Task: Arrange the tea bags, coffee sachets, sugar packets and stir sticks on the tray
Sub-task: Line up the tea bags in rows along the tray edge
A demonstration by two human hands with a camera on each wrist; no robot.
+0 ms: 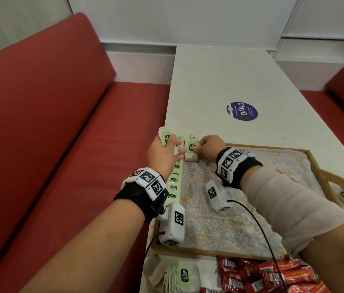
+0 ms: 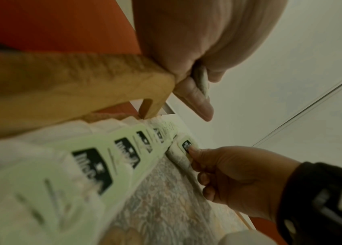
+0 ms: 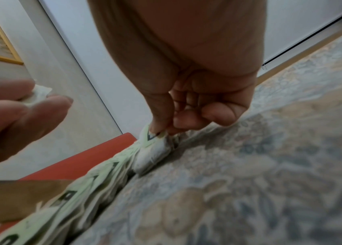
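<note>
My left hand point(image 1: 163, 153) holds spare tea bags point(image 1: 164, 136); my right hand point(image 1: 208, 148) pinches one. One row point(image 1: 174, 182) done below them. Red sachets point(image 1: 261, 275) wait near my arms.

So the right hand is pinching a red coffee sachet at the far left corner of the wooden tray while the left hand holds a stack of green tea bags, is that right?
Not quite. The right hand pinches a green-labelled tea bag, not a red sachet, at the far left corner of the wooden tray, as the head view shows. The left hand does hold a stack of green tea bags.
</note>
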